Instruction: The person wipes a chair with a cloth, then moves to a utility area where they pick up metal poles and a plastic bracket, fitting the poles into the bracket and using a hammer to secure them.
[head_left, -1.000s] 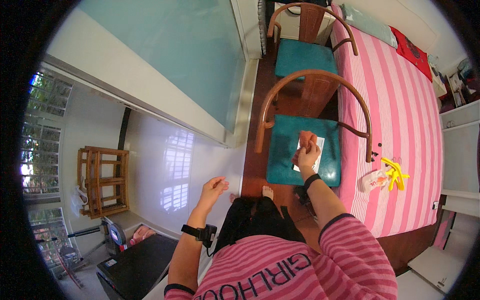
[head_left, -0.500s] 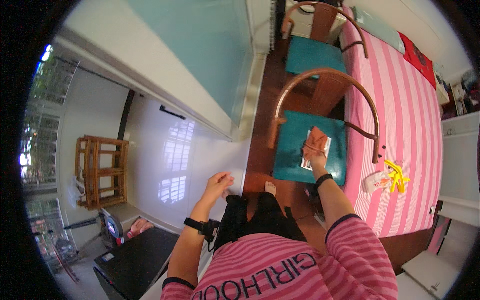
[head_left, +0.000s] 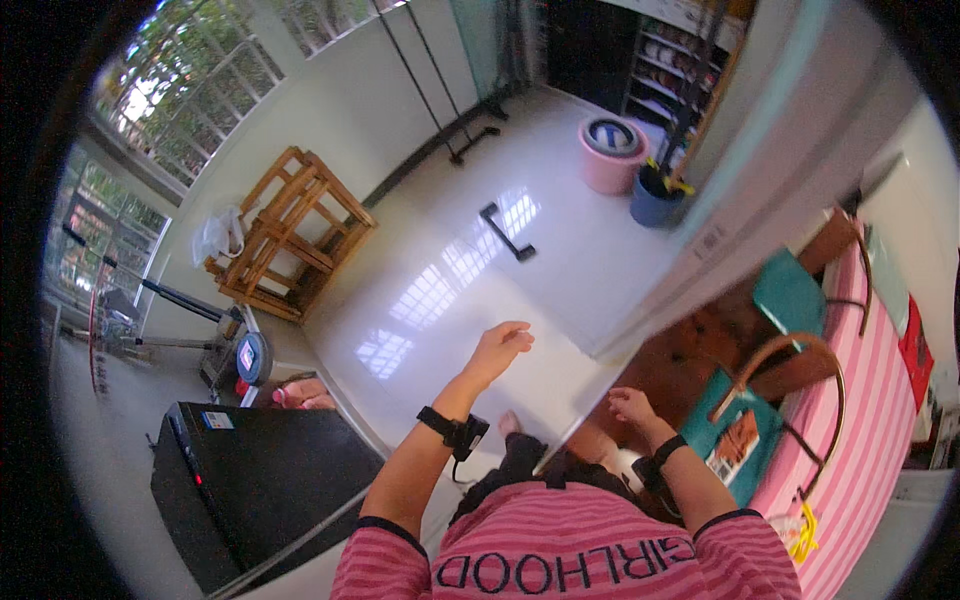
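Observation:
My left hand (head_left: pixel 500 352) is raised over the white glossy floor (head_left: pixel 430 345), fingers loosely bent and apart, holding nothing. Lower and to its right, my right hand (head_left: pixel 632 407) hangs over the edge of the brown floor, its fingers slackly curled with nothing visible in them. On the teal chair seat (head_left: pixel 702 425) beside my right forearm lies a folded orange-brown cloth (head_left: pixel 738 437), with a white printed flat thing (head_left: pixel 722 466) partly under it. Both hands are apart from the chair. Dark bands sit on my wrists; a small black device (head_left: pixel 464 437) is strapped at the left one.
A sliding door frame (head_left: pixel 700 235) stands ahead right. Across the white floor are a wooden rack (head_left: pixel 295 240), a black floor bracket (head_left: pixel 507 233), a pink bucket (head_left: pixel 612 168) and a blue bin (head_left: pixel 655 200). A black box (head_left: pixel 260 490) is at left, the pink striped bed (head_left: pixel 860 420) at right.
My right hand has let go of the orange-brown cloth, which stays on the chair, and has drawn back. My view has swung left toward the white-floored area; chairs and bed now sit farther right.

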